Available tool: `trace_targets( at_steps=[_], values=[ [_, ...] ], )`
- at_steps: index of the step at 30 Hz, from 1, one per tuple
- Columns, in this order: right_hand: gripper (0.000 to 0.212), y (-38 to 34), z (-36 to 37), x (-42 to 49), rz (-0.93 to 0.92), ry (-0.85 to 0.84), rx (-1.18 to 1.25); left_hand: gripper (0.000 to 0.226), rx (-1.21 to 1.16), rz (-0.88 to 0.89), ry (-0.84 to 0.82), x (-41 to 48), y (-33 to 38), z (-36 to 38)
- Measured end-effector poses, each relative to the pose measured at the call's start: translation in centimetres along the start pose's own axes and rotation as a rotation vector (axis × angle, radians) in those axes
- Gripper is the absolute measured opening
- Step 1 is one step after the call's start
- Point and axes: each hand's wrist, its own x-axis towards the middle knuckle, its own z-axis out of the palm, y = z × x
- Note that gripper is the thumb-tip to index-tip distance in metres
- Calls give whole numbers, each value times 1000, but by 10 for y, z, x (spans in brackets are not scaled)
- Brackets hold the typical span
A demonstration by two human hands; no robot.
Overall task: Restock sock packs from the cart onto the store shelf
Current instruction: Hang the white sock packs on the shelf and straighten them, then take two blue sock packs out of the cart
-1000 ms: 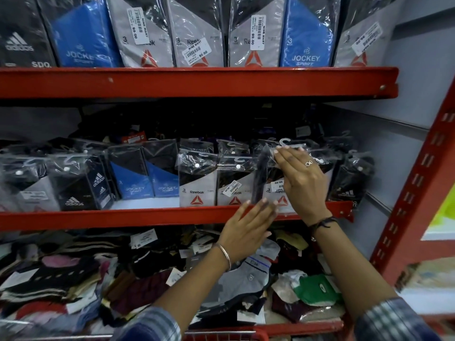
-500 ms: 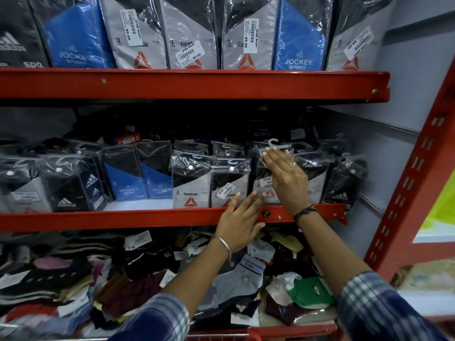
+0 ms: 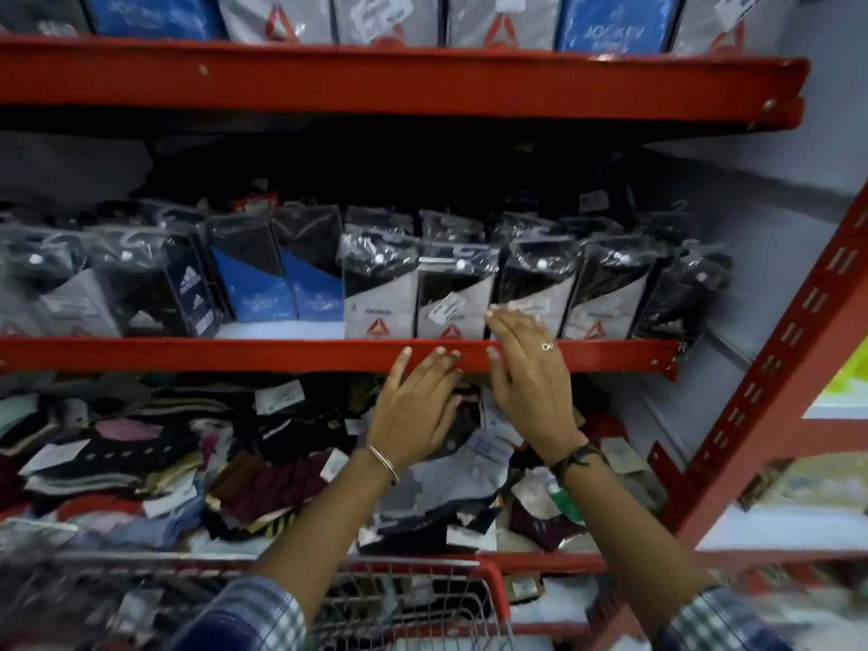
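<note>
Both hands are dropping from the sock packs (image 3: 535, 293) toward the shelf's front edge (image 3: 282, 354), left hand (image 3: 415, 406) and right hand (image 3: 530, 382) spread empty, risking toppling upright packs.

Sock packs (image 3: 460, 293) stand upright in a row along the middle shelf (image 3: 235, 355), more packs behind them. Above, another shelf (image 3: 375, 82) carries a further row of packs (image 3: 390, 18). Below the middle shelf lies a heap of loose socks (image 3: 141, 462). Both hands, the left hand (image 3: 413, 406) beside the right hand (image 3: 530, 378), hover before the middle shelf's front edge. The wire cart (image 3: 422, 599) sits nearest, under the forearms.
</note>
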Motion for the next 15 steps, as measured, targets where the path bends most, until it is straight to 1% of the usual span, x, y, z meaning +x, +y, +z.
trace_targets(
  at_steps=[3, 5, 8, 11, 15],
  values=[
    [39, -32, 19, -44, 28, -153, 70, 34, -102, -106, 13, -51, -15, -1],
    [39, -56, 35, -75, 76, -262, 129, 33, -152, -165, -44, -92, -26, -3],
    [42, -90, 55, -115, 131, -446, 204, 32, -203, -189, -131, -147, -42, -5],
    [41, -122, 78, -149, 160, -634, 272, 32, -269, -253, -248, -202, -63, -6],
    [42, -162, 114, -192, 228, -901, 313, 32, -335, -351, -459, -273, -85, -2]
  ],
)
